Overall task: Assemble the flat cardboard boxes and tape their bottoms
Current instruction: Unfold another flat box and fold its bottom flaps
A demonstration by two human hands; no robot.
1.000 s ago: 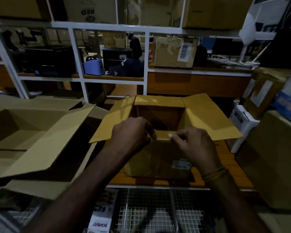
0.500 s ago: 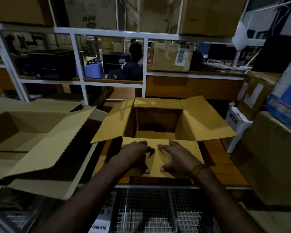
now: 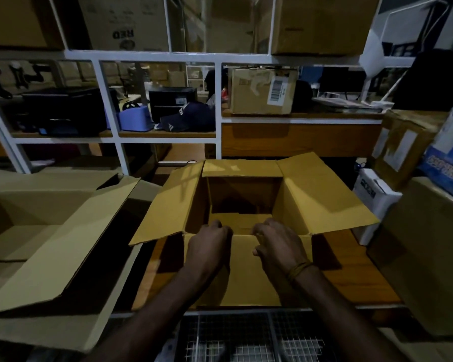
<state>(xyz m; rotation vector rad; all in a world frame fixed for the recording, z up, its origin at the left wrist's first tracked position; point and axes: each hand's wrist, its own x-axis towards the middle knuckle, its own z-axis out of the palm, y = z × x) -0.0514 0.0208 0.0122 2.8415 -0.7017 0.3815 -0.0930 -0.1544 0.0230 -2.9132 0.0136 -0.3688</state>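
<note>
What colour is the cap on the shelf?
Dark navy cap with white lettering, in the head view.

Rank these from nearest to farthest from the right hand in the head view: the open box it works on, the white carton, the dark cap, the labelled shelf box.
1. Open box, under the right hand, whose fingers curl over the near edge.
2. White carton, to the right on the table.
3. Dark cap and labelled shelf box, both on the back shelf, too close to call.
</note>
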